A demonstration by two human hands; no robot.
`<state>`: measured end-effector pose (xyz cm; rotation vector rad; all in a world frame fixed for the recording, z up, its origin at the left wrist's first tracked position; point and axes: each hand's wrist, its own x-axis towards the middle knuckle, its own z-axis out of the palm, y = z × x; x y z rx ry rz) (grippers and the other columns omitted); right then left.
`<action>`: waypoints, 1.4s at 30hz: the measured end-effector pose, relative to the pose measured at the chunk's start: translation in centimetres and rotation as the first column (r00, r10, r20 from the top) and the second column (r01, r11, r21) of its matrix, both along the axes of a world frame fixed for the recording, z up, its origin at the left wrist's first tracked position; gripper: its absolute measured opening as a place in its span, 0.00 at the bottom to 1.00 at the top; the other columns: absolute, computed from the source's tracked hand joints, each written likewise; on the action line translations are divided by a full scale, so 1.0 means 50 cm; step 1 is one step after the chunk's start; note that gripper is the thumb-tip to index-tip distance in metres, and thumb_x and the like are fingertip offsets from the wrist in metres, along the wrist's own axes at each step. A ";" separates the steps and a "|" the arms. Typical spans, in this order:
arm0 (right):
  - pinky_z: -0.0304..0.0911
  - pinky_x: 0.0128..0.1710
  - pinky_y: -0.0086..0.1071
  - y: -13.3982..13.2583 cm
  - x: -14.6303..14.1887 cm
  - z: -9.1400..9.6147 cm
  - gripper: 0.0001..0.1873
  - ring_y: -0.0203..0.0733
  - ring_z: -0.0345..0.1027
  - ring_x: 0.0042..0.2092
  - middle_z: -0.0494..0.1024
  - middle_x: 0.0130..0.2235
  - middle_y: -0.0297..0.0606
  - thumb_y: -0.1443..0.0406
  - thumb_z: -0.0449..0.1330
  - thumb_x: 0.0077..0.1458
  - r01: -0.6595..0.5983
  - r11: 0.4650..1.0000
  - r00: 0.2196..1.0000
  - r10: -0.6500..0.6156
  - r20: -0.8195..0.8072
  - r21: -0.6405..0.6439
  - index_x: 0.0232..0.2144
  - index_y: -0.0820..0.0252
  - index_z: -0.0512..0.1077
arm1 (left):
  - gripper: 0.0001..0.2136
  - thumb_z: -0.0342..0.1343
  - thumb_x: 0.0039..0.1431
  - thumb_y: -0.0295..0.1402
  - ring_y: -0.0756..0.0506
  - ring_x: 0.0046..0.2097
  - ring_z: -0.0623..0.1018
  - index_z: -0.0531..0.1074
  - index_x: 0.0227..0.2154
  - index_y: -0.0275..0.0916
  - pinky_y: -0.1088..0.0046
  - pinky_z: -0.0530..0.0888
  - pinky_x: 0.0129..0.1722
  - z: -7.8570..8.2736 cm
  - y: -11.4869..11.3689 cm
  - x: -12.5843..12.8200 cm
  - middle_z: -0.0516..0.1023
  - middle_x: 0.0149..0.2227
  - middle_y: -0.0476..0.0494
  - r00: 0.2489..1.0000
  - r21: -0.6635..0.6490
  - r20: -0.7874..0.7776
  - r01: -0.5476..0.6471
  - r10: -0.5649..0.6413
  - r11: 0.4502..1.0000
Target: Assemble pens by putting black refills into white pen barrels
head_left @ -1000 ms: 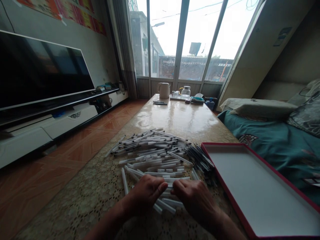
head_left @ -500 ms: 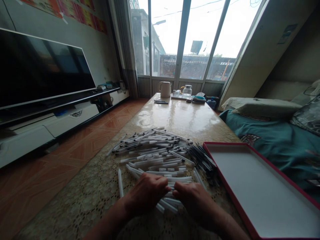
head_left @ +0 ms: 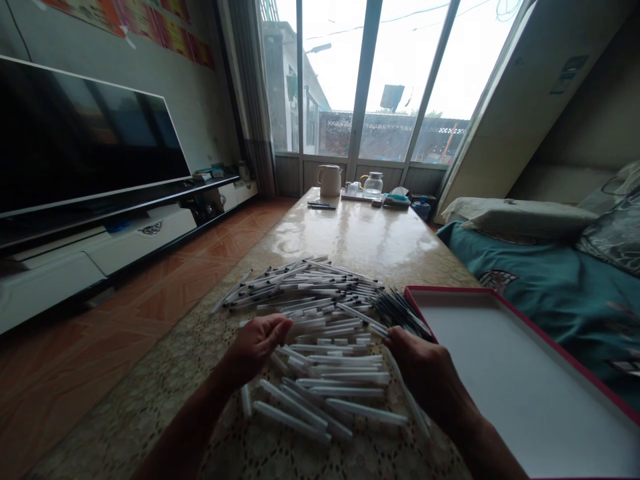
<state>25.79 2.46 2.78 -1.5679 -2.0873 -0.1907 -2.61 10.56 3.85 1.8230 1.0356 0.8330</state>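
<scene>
My left hand [head_left: 263, 341] is closed in a pinch at the left side of a pile of white pen barrels [head_left: 345, 360]; whatever its fingertips hold is hidden. On the other side, my right hand [head_left: 423, 363] has its fingers pressed together by the end of a slanting white barrel [head_left: 357, 315], beside a bundle of dark, thin pen refills [head_left: 397, 310]. Its fingertips hide what they grip, if anything. Nearest me lie several loose translucent barrels [head_left: 293, 420]. Behind them, white pens with dark tips [head_left: 305, 277] are heaped across the table.
A shallow red-rimmed box [head_left: 520, 373] with a white inside lies at the right. Far down the patterned table [head_left: 190, 400] stand a beige kettle [head_left: 330, 181], a glass pitcher [head_left: 373, 184] and a tissue pack [head_left: 397, 198]. A bed with teal cover [head_left: 550, 267] borders the right.
My hands have parted from the middle of the pile. The left moved left and up, the right moved right and up toward the refills. The near barrels are now uncovered.
</scene>
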 end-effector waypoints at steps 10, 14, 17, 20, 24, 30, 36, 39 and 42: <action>0.57 0.28 0.28 -0.004 -0.076 -0.012 0.13 0.39 0.70 0.28 0.75 0.29 0.37 0.65 0.43 0.64 -0.061 0.981 0.985 0.029 -0.171 -0.183 0.32 0.58 0.65 | 0.16 0.58 0.53 0.32 0.48 0.29 0.70 0.72 0.47 0.39 0.72 0.68 0.31 -0.030 -0.024 0.057 0.71 0.31 0.47 0.985 0.354 -0.006 -0.159 0.172 0.922; 0.55 0.27 0.27 -0.011 -0.091 -0.016 0.10 0.38 0.68 0.28 0.75 0.29 0.35 0.65 0.45 0.64 -0.162 0.952 0.975 0.115 -0.189 -0.260 0.34 0.57 0.65 | 0.17 0.62 0.51 0.33 0.50 0.27 0.71 0.72 0.44 0.36 0.75 0.69 0.28 -0.031 -0.053 0.088 0.72 0.27 0.49 0.983 -0.016 0.180 0.048 -0.045 0.999; 0.54 0.26 0.28 -0.016 -0.102 -0.018 0.12 0.39 0.68 0.27 0.75 0.28 0.36 0.63 0.46 0.64 -0.199 0.936 0.969 0.144 -0.200 -0.290 0.31 0.58 0.64 | 0.16 0.64 0.48 0.36 0.53 0.22 0.70 0.72 0.39 0.35 0.79 0.66 0.20 -0.036 -0.069 0.109 0.73 0.24 0.50 0.939 -0.247 0.328 0.187 -0.100 0.951; 0.56 0.29 0.28 -0.016 -0.104 -0.015 0.14 0.39 0.69 0.30 0.75 0.29 0.37 0.60 0.44 0.64 -0.264 0.919 0.934 0.168 -0.314 -0.293 0.32 0.59 0.66 | 0.12 0.64 0.48 0.38 0.52 0.20 0.70 0.73 0.31 0.33 0.80 0.66 0.17 -0.038 -0.068 0.111 0.73 0.20 0.49 0.907 -0.328 0.419 0.200 -0.048 0.923; 0.55 0.26 0.27 -0.011 -0.085 -0.010 0.21 0.35 0.64 0.24 0.68 0.22 0.32 0.57 0.40 0.66 -0.234 0.927 0.838 0.039 -0.544 -0.294 0.27 0.59 0.65 | 0.12 0.65 0.47 0.37 0.54 0.18 0.69 0.73 0.29 0.34 0.82 0.65 0.16 -0.032 -0.054 0.089 0.73 0.16 0.51 0.878 -0.384 0.466 0.085 0.114 0.919; 0.53 0.25 0.26 -0.008 -0.061 -0.015 0.21 0.33 0.57 0.22 0.62 0.20 0.28 0.55 0.43 0.64 -0.268 0.919 0.791 0.039 -0.610 -0.289 0.24 0.59 0.63 | 0.13 0.67 0.44 0.38 0.53 0.18 0.71 0.73 0.27 0.34 0.81 0.66 0.17 -0.026 -0.048 0.076 0.74 0.17 0.51 0.829 -0.437 0.515 0.036 0.217 0.899; 0.52 0.21 0.25 -0.011 -0.081 -0.024 0.20 0.31 0.55 0.20 0.62 0.18 0.27 0.53 0.48 0.62 -0.363 0.872 0.676 0.005 -0.737 -0.327 0.22 0.58 0.61 | 0.13 0.68 0.42 0.37 0.54 0.20 0.72 0.76 0.29 0.35 0.83 0.64 0.17 -0.041 -0.051 0.089 0.75 0.21 0.50 0.756 -0.542 0.605 0.160 0.251 0.825; 0.50 0.17 0.24 -0.012 -0.091 -0.028 0.20 0.30 0.53 0.17 0.61 0.17 0.25 0.52 0.48 0.61 -0.410 0.838 0.612 -0.041 -0.790 -0.361 0.23 0.58 0.61 | 0.14 0.68 0.43 0.37 0.53 0.21 0.74 0.77 0.30 0.33 0.81 0.67 0.18 -0.049 -0.054 0.092 0.77 0.21 0.47 0.765 -0.532 0.618 0.237 0.181 0.813; 0.51 0.17 0.24 -0.013 -0.094 -0.031 0.20 0.30 0.55 0.17 0.63 0.17 0.27 0.53 0.49 0.60 -0.399 0.843 0.618 -0.044 -0.785 -0.362 0.22 0.58 0.61 | 0.15 0.68 0.43 0.38 0.51 0.21 0.75 0.77 0.29 0.32 0.79 0.69 0.19 -0.051 -0.057 0.095 0.77 0.21 0.46 0.767 -0.540 0.609 0.213 0.203 0.814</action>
